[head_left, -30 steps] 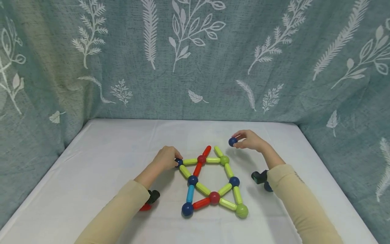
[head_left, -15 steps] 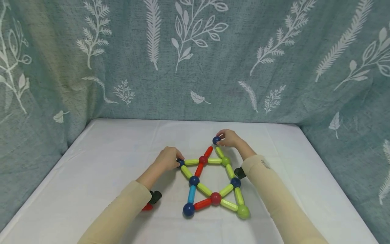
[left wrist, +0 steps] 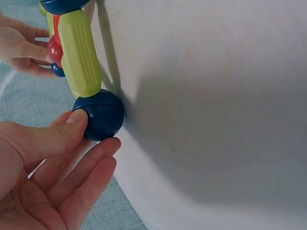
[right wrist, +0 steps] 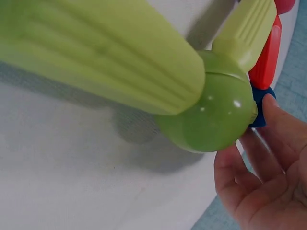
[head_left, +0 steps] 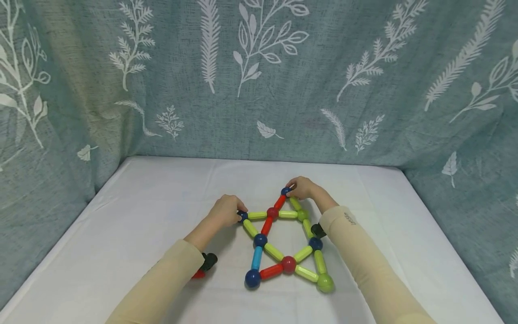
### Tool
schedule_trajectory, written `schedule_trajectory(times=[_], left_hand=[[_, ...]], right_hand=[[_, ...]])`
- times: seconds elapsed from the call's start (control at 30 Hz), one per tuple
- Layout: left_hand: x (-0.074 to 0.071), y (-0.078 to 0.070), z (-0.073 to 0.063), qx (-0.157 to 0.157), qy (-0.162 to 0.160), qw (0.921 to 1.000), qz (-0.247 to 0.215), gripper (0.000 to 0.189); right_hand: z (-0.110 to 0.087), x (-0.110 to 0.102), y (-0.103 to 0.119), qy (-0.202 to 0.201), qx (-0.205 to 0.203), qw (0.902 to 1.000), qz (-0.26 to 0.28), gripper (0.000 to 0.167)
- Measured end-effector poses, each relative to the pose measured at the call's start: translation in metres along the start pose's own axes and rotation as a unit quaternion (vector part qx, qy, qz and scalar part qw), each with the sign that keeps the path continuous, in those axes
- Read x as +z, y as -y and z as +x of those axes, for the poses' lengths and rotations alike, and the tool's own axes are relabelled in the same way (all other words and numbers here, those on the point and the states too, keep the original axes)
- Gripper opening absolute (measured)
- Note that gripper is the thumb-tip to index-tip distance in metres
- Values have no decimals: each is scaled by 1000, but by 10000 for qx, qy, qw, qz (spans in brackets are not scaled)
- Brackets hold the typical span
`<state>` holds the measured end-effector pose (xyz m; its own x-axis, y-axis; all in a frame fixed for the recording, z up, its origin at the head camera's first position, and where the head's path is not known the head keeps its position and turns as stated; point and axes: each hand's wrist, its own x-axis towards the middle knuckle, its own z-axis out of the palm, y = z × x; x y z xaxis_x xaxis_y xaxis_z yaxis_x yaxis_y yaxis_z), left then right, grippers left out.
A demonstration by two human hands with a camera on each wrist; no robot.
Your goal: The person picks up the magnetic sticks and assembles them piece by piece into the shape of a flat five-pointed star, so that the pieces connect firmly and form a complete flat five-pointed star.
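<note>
A star-like frame of plastic rods and balls, probably magnetic, lies on the white cloth. My left hand pinches the blue ball at its left corner between thumb and fingers; a lime rod runs from that ball. At the far tip, my right hand grips another blue ball where a red rod and a lime rod meet. In the right wrist view a green ball partly covers the held one. A red ball sits between the hands.
Nearer the front, the frame has a red ball, a blue corner ball and a green corner ball. Something red shows beside the left sleeve. A patterned green curtain hangs behind the table.
My right hand has carried its blue ball leftward and down to the tips of the red and lime rods, which now meet at it. My left hand keeps its hold.
</note>
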<state>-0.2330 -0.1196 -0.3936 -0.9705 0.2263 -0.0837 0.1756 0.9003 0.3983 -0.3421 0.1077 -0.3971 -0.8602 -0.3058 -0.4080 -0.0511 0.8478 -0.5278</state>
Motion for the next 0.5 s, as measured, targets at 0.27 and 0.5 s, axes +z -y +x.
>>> schedule_trajectory(times=[0.27, 0.5], left_hand=[[-1, 0, -1, -16, -38, 10000, -25, 18], [-1, -2, -2, -42, -58, 10000, -32, 19]], right_hand=[[97, 19, -73, -47, -362, 9993, 31, 40], [11, 5, -16, -61, -79, 9984, 553, 36]])
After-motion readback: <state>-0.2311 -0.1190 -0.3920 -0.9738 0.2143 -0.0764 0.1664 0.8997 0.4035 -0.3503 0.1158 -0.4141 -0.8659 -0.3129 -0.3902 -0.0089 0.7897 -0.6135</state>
